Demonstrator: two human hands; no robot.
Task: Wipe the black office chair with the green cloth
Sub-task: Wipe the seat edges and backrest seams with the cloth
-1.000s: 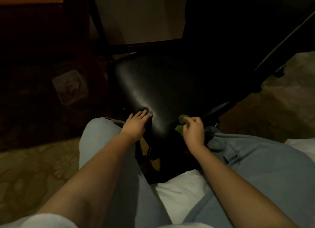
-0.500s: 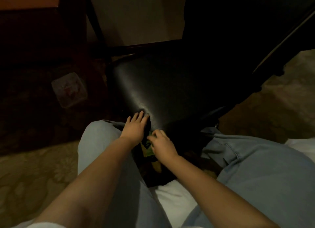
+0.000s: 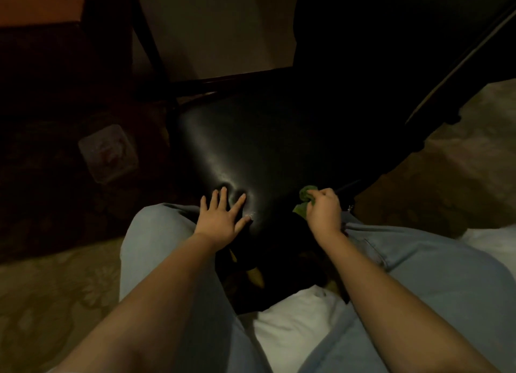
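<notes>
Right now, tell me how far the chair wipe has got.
Done: the green cloth is in the right hand and at the front edge of the chair seat. In hand: that hand grips the bunched cloth while the left hand presses flat on the seat. Left: the seat top and dark backrest; too dim to tell if any is wiped.

Two hands (image 3: 220, 219) (image 3: 324, 213), one chair (image 3: 251, 149), seemingly one cloth (image 3: 305, 195)

The black office chair (image 3: 251, 149) shows a shiny, smooth seat in dim light, and the crumpled green cloth (image 3: 305, 198) lies at its near right front edge.
</notes>
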